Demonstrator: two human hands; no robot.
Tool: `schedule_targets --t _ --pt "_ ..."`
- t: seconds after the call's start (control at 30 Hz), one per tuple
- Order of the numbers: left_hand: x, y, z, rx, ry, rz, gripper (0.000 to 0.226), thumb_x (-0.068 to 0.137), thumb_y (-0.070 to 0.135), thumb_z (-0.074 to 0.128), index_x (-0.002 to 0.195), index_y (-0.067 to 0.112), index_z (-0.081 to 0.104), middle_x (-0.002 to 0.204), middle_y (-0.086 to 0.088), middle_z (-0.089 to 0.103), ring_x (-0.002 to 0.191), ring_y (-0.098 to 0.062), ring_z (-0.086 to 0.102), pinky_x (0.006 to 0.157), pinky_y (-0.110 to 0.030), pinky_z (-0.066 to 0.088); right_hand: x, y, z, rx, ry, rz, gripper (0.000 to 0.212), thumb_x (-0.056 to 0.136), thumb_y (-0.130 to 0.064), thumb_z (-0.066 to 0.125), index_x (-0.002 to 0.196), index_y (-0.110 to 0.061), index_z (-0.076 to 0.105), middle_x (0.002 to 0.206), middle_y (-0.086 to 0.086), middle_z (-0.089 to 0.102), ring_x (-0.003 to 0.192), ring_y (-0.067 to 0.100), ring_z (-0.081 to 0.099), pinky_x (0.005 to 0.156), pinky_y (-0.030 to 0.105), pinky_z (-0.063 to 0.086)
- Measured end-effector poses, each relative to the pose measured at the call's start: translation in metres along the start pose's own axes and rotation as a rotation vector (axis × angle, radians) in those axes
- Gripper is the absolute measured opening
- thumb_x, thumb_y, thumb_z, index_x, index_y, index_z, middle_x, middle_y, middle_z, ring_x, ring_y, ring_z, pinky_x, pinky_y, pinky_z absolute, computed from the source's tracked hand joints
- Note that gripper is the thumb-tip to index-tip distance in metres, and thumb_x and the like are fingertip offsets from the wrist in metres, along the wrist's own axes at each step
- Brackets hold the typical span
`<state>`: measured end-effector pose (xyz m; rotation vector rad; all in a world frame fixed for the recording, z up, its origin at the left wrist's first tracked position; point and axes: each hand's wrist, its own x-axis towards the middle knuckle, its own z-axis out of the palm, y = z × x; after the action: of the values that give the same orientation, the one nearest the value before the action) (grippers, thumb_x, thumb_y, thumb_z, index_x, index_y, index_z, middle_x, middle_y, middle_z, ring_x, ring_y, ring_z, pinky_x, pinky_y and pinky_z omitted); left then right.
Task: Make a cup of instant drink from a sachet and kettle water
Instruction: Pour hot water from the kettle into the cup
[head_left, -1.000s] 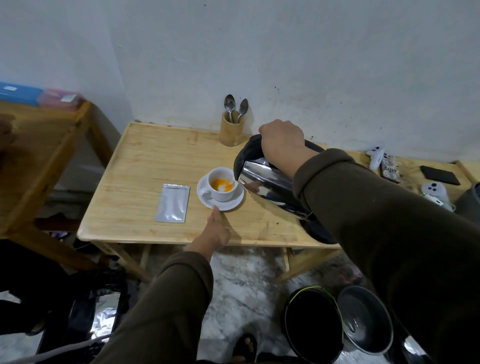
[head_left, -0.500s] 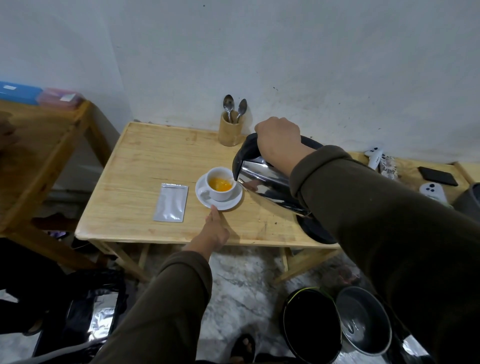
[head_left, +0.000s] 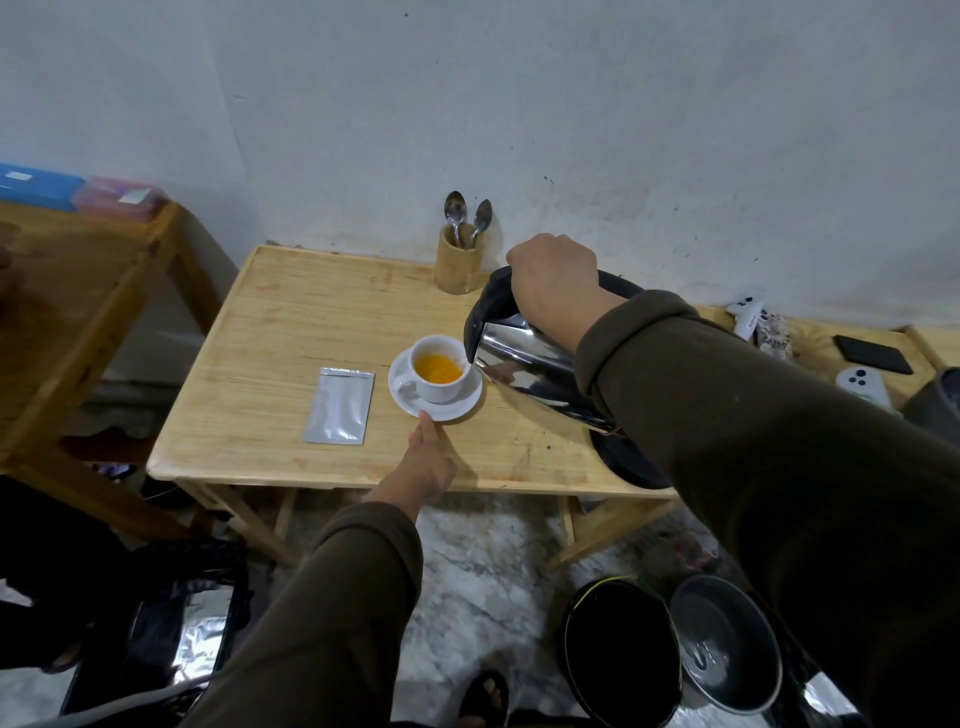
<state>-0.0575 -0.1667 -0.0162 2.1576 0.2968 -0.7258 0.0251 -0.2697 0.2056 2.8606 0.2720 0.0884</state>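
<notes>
A white cup (head_left: 441, 387) holding orange liquid stands on a white saucer (head_left: 415, 404) near the middle of the wooden table (head_left: 270, 364). My right hand (head_left: 556, 275) grips the black handle of a steel kettle (head_left: 530, 371), tilted with its spout over the cup's right rim. My left hand (head_left: 428, 465) rests at the table's front edge, a fingertip touching the saucer's near rim. A silver sachet (head_left: 340, 405) lies flat to the left of the saucer.
A bamboo holder (head_left: 460, 265) with two spoons stands at the back by the wall. The black kettle base (head_left: 628, 460) lies under my right arm. Game controllers (head_left: 862, 382) and a phone (head_left: 872, 354) sit at the right. Pots (head_left: 722, 654) stand on the floor.
The orange liquid in the cup has risen and spread as the kettle stays tilted over it. My left hand has kept its place at the saucer.
</notes>
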Motion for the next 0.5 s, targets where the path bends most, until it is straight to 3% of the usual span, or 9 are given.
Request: schedule_targets --t 0.2,0.5 --pt "-0.0001 0.0015 -0.0007 -0.019 -0.004 -0.022 0.087 0.092 0.003 0.044 0.15 0.015 -0.021 0.162 -0.014 -0.007 0.149 -0.033 0.015 0.121 -0.04 0.021 -0.0003 -0.0006 0.0003 0.005 -0.006 0.002 0.027 0.092 -0.003 0.045 0.115 -0.008 0.058 0.113 0.012 0.058 0.104 0.028 0.058 0.081 0.036 0.047" --pt "-0.0017 0.001 0.0003 -0.007 -0.002 -0.022 0.085 0.093 0.004 0.041 0.15 0.014 -0.021 0.162 -0.013 -0.007 0.15 -0.033 0.009 0.121 -0.041 0.019 0.0006 0.0007 0.0011 0.049 -0.029 0.011 0.027 0.092 -0.003 0.046 0.115 -0.008 0.058 0.113 0.012 0.058 0.104 0.028 0.058 0.073 0.033 0.04"
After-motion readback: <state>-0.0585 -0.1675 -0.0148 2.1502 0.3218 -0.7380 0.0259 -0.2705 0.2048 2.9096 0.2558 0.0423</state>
